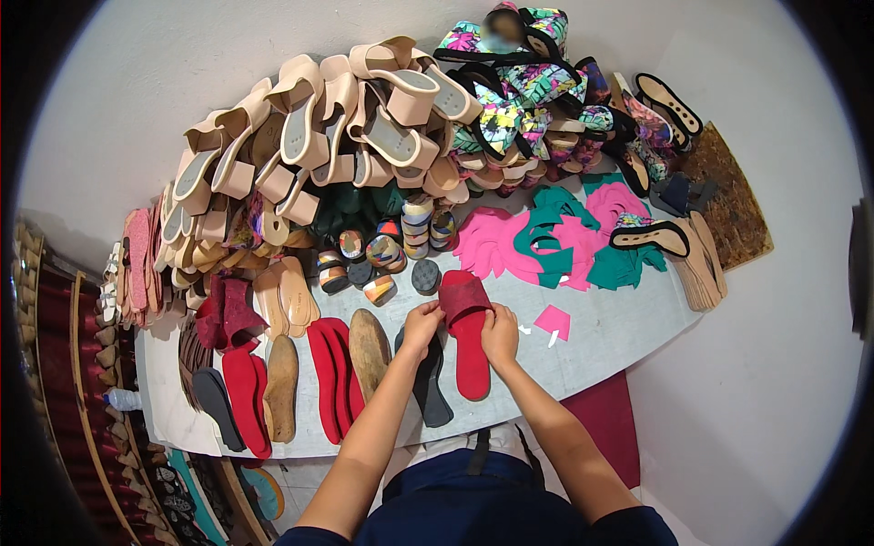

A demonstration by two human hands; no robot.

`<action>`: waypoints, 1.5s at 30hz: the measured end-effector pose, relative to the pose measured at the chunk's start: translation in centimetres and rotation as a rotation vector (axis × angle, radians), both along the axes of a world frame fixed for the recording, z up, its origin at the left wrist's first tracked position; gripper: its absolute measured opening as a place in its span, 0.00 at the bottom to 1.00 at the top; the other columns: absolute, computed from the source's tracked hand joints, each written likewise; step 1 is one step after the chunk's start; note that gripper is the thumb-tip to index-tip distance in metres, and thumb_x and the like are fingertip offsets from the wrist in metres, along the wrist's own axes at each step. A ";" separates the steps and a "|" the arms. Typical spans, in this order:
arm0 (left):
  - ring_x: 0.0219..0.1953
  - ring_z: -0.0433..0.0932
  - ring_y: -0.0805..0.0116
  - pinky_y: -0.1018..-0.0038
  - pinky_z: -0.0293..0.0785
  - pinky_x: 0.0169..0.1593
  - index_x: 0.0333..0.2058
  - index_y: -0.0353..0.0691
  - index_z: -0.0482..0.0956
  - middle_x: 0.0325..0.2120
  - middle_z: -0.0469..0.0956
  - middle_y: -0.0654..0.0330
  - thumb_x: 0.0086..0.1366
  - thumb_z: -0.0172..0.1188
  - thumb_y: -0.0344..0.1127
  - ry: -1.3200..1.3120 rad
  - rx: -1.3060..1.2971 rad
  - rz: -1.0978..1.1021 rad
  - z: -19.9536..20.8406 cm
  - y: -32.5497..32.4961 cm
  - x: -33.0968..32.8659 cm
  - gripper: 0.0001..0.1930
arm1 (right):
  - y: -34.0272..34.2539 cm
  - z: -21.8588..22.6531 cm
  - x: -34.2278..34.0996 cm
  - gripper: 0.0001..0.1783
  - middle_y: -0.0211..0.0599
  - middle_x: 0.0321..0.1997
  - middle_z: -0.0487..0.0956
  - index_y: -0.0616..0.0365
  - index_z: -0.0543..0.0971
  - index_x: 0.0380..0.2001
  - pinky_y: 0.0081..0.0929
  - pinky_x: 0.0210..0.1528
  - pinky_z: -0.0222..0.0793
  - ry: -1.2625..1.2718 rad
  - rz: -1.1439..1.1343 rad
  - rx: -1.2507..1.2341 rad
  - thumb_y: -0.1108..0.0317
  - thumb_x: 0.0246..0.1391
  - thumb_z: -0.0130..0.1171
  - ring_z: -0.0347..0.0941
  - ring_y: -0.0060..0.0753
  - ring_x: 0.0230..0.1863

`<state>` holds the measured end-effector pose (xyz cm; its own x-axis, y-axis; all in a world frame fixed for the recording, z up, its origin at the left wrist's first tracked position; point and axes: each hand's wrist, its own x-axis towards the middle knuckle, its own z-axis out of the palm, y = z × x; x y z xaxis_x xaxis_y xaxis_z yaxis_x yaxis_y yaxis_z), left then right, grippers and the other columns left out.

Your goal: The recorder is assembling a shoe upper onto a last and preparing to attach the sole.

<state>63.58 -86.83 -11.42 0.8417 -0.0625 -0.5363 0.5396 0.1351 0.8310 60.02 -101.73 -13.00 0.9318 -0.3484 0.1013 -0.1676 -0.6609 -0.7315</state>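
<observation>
left grip [421, 326] | right grip [500, 338] | both pinching red slipper [472, 357] between them, beside strap [463, 298]

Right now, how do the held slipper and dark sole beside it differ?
The red slipper has a wide strap; the dark sole shows none. The slipper is red, the sole blackish. The left hand and right hand hold the slipper; the sole lies on the table. Both are long, foot-shaped.

Head-worn fisheye here, peering down and across the broad, pale-grey, flat-topped worktable [605, 335] from close above its near edge.
</observation>
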 end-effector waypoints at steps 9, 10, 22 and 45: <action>0.40 0.71 0.72 0.80 0.66 0.45 0.47 0.27 0.65 0.39 0.72 0.57 0.50 0.58 0.24 -0.033 -0.107 0.044 -0.4 0.1 -0.6 0.23 | -0.3 -0.4 0.0 0.12 0.47 0.33 0.74 0.64 0.73 0.34 0.38 0.41 0.63 -0.007 0.025 -0.023 0.69 0.50 0.44 0.68 0.48 0.38; 0.40 0.71 0.72 0.80 0.66 0.45 0.47 0.27 0.65 0.39 0.72 0.57 0.50 0.58 0.24 -0.034 -0.107 0.042 -0.5 -0.1 -0.9 0.23 | -0.4 -0.5 0.0 0.12 0.47 0.33 0.74 0.64 0.73 0.34 0.38 0.41 0.63 -0.005 0.014 -0.019 0.69 0.50 0.44 0.68 0.48 0.38; 0.29 0.73 0.76 0.82 0.69 0.36 0.41 0.28 0.72 0.30 0.76 0.59 0.52 0.56 0.25 -0.209 0.460 -0.028 -1.6 -1.0 -4.2 0.16 | -0.4 -0.8 0.0 0.12 0.46 0.34 0.74 0.63 0.73 0.35 0.37 0.41 0.63 -0.038 0.049 -0.038 0.69 0.50 0.44 0.67 0.48 0.38; 0.45 0.69 0.70 0.79 0.63 0.46 0.53 0.29 0.58 0.44 0.70 0.55 0.47 0.47 0.22 -0.138 0.021 0.071 -1.0 -0.9 -2.9 0.30 | 0.2 0.3 -0.4 0.20 0.50 0.40 0.69 0.63 0.69 0.45 0.36 0.47 0.62 0.098 0.089 0.123 0.68 0.47 0.47 0.66 0.49 0.43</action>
